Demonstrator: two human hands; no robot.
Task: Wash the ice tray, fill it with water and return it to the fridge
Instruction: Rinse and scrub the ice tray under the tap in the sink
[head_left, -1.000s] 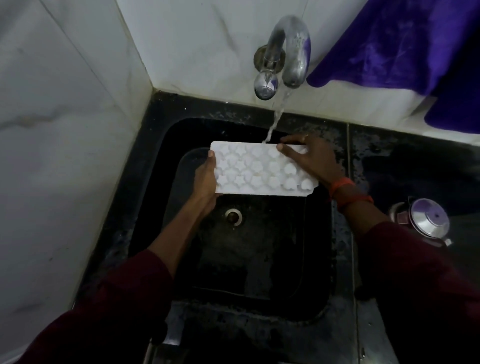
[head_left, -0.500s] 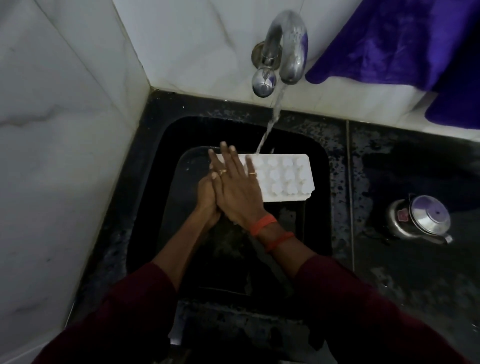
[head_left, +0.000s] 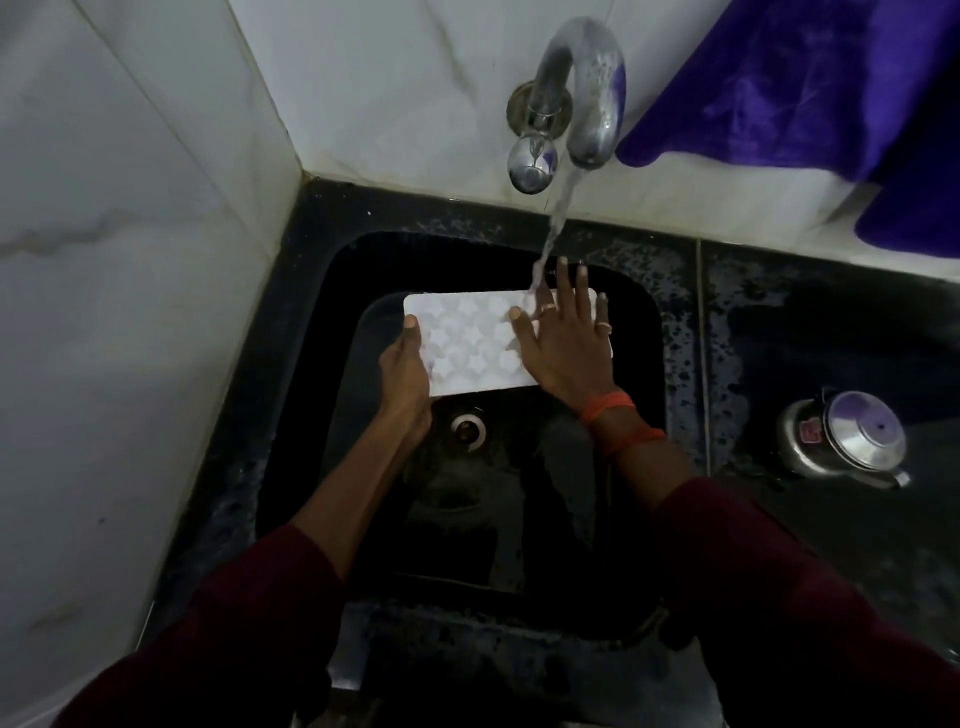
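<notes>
Setting: black sink (head_left: 519, 545) in a pale marble corner, tap (head_left: 582, 88) running.
Left hand (head_left: 405, 369): grips the ice tray (head_left: 467, 343) at its left short end, thumb over the top.
Right hand (head_left: 561, 348): flat, fingers straight and spread, pressing the tray's right part.
Tray position: held over the basin, beyond the drain.
Long axis: left to right, spanning both hands.
Water stream (head_left: 553, 234): lands by the right fingers, at the far edge.
Likely roles: right hand rubs, left steadies.
Counter, right: steel vessel (head_left: 847, 441).
</notes>
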